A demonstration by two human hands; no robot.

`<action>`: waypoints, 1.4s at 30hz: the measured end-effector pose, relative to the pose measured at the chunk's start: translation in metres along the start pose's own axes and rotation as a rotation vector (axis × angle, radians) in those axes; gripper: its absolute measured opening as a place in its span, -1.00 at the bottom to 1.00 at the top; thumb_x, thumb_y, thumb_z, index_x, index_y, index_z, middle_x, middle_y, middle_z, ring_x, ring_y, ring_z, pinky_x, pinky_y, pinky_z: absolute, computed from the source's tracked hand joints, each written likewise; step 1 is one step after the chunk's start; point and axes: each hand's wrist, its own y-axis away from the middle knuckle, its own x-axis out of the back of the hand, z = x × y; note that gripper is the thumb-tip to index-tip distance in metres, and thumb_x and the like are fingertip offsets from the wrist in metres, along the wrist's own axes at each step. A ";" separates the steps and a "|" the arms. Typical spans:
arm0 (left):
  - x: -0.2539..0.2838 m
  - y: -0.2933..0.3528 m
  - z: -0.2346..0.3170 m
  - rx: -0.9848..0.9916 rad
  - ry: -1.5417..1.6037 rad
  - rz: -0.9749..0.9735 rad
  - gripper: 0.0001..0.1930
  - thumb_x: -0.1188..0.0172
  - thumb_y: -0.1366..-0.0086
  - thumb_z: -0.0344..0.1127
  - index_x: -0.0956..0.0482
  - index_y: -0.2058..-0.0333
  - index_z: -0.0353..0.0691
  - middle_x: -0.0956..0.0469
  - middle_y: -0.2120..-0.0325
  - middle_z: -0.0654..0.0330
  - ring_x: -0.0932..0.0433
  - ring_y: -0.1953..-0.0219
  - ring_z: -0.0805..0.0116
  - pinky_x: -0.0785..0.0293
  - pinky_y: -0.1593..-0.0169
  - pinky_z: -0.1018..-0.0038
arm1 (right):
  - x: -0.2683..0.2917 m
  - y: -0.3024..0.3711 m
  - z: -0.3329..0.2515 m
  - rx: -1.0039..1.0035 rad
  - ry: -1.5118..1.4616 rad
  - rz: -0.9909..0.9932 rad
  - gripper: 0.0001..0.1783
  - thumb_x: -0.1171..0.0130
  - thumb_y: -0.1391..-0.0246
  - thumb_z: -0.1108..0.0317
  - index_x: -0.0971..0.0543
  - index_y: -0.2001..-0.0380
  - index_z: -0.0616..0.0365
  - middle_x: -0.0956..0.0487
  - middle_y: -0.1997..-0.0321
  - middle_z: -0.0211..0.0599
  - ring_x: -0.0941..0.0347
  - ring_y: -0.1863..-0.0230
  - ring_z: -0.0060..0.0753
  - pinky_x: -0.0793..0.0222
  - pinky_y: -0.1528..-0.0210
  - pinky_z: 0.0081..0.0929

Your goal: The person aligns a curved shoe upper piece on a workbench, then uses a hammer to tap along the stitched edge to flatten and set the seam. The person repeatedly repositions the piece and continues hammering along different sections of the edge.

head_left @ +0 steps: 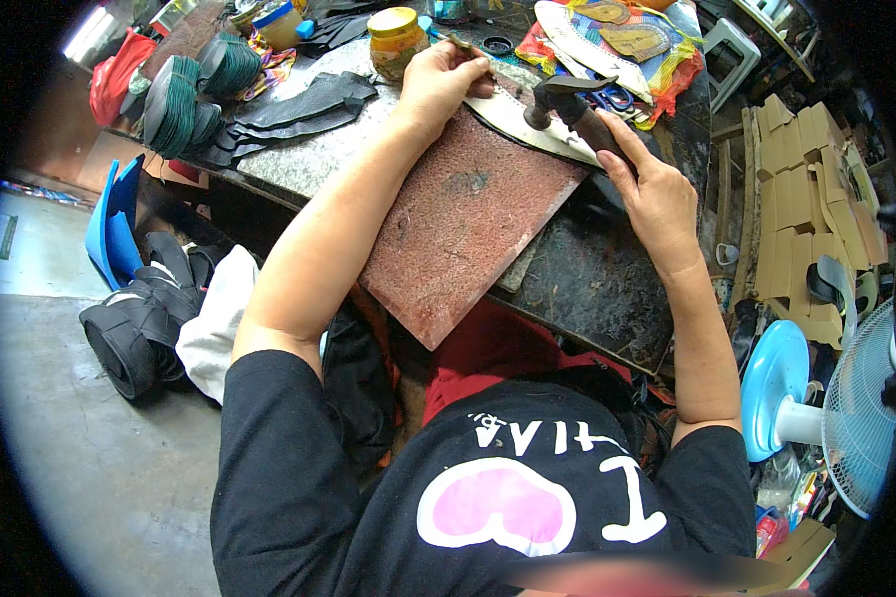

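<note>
My right hand point(655, 199) is wrapped round the handle of a hammer point(565, 103), with the thumb and forefinger along the grip. The hammer's dark head is low over a long white sole-shaped piece point(513, 121) with a dark edge; whether they touch I cannot tell. My left hand point(443, 85) is closed, pinching the far left end of that piece between thumb and fingers. The piece lies slantwise across the far part of a reddish, rough board point(448, 229). A small brownish bit shows beyond my left fingertips, too small to name.
A yellow-lidded jar point(393, 42) stands just left of my left hand. Black material strips point(304, 109) and green cord spools point(172, 104) lie at the left. Sole pieces on a colourful bag point(637, 40) are at the far right. A fan point(861, 408) and cardboard boxes point(801, 199) stand right of the table.
</note>
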 end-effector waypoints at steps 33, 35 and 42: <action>-0.011 0.013 0.011 -0.414 -0.837 -0.023 -0.79 -0.31 -0.24 -0.34 -0.62 0.19 -0.30 -0.69 0.37 0.00 -0.72 0.30 0.23 -0.60 0.16 0.35 | 0.013 0.000 0.001 0.007 -0.066 -0.046 -0.51 -0.07 -0.27 -0.15 -0.45 -0.26 -0.56 -0.68 0.29 -0.07 -0.62 0.28 0.12 -0.52 0.28 -0.05; -0.010 0.012 0.006 -0.426 -0.729 0.004 -0.83 -0.29 -0.25 -0.38 -0.59 0.22 -0.33 -0.69 0.40 0.03 -0.71 0.35 0.23 -0.62 0.20 0.35 | 0.010 0.004 0.000 -0.003 -0.068 -0.015 -0.51 -0.07 -0.28 -0.14 -0.45 -0.26 -0.55 -0.67 0.29 -0.07 -0.62 0.29 0.11 -0.51 0.29 -0.07; -0.003 0.002 -0.002 -0.045 -0.240 -0.061 -0.84 -0.24 -0.33 -0.41 -0.59 0.19 -0.40 -0.68 0.34 0.17 -0.66 0.40 0.51 -0.65 0.26 0.57 | 0.005 0.006 0.002 -0.030 -0.092 -0.005 -0.52 -0.08 -0.28 -0.11 -0.46 -0.26 -0.51 -0.67 0.34 -0.05 -0.63 0.31 0.09 -0.50 0.35 -0.08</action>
